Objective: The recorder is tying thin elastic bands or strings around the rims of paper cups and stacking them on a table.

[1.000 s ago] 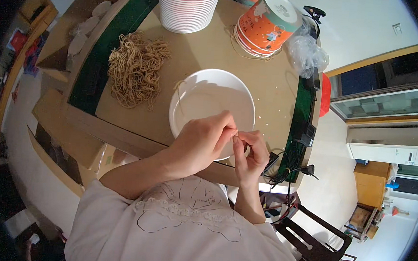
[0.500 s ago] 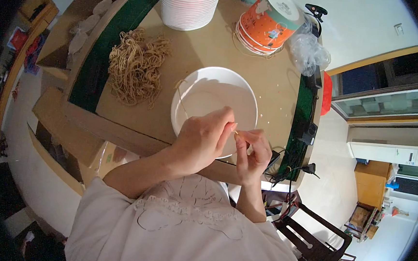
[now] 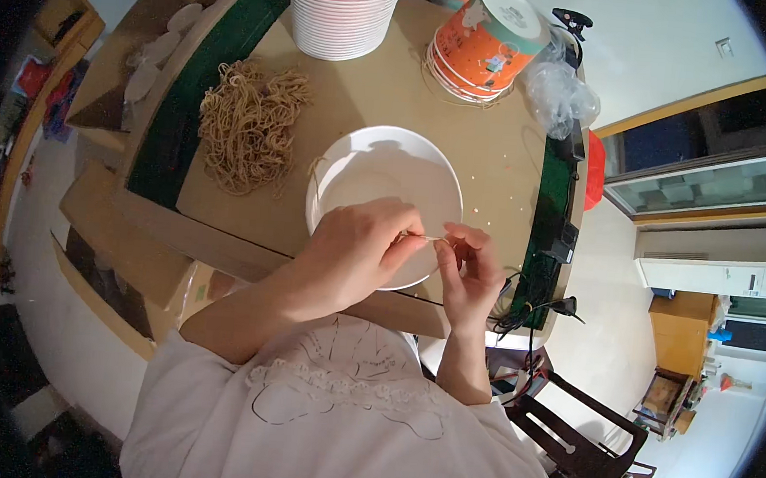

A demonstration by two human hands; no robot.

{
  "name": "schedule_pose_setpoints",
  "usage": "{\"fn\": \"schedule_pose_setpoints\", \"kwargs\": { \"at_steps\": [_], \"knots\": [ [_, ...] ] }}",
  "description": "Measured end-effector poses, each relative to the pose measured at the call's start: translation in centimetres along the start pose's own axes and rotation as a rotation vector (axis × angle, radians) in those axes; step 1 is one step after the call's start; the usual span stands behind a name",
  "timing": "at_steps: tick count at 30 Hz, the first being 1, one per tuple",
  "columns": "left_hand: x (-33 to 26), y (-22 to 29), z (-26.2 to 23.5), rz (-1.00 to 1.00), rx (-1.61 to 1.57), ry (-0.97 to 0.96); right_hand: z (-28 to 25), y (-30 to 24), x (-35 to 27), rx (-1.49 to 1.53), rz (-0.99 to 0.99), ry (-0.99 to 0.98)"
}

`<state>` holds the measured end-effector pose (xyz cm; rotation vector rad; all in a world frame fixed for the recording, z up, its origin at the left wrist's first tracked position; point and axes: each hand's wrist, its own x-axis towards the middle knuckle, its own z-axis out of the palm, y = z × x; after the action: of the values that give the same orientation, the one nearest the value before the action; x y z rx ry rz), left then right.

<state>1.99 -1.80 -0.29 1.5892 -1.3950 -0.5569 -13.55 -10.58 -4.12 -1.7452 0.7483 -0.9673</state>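
Over a round white paper bucket (image 3: 386, 164), open side up on the table, my two hands meet. My left hand (image 3: 360, 246) is closed, thumb against the bent fingers, pinching a thin tan string (image 3: 433, 238). A short stretch of it runs across to my right hand (image 3: 471, 276), whose thumb and forefinger also pinch it while the other fingers curl. Part of a string also hangs over the bucket's left rim. My hands hide the bucket's near side. Left of the bucket lies a loose tangled heap of tan string (image 3: 249, 127).
A tall stack of white buckets (image 3: 344, 14) stands at the back. Beside it an orange printed bucket (image 3: 485, 46) sits upside down, near a clear plastic bag (image 3: 560, 96). Black cables (image 3: 524, 311) lie at the right edge; cardboard boxes (image 3: 124, 256) are at the left.
My hands have drawn slightly apart, with the string now stretched between them. My left hand has turned and shifted left. The view has shifted slightly.
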Motion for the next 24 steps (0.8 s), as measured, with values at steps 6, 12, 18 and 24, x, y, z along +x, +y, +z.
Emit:
{"fn": "schedule_pose_setpoints", "kwargs": {
  "at_steps": [6,12,18,24],
  "knots": [
    [-0.1,0.8,0.2,-0.013,-0.104,0.017,-0.4,-0.5,0.2,-0.071,-0.141,-0.069],
    [0.0,1.2,-0.4,0.008,-0.052,0.059,-0.5,-1.4,-0.1,-0.072,-0.171,-0.056],
    [0.2,1.8,-0.4,0.038,-0.191,0.029,-0.7,-1.1,-0.2,-0.015,-0.214,-0.064],
    [0.4,2.4,-0.9,-0.027,-0.382,-0.032,-1.3,-0.5,-0.1,-0.118,-0.296,-0.026]
  ]
}}
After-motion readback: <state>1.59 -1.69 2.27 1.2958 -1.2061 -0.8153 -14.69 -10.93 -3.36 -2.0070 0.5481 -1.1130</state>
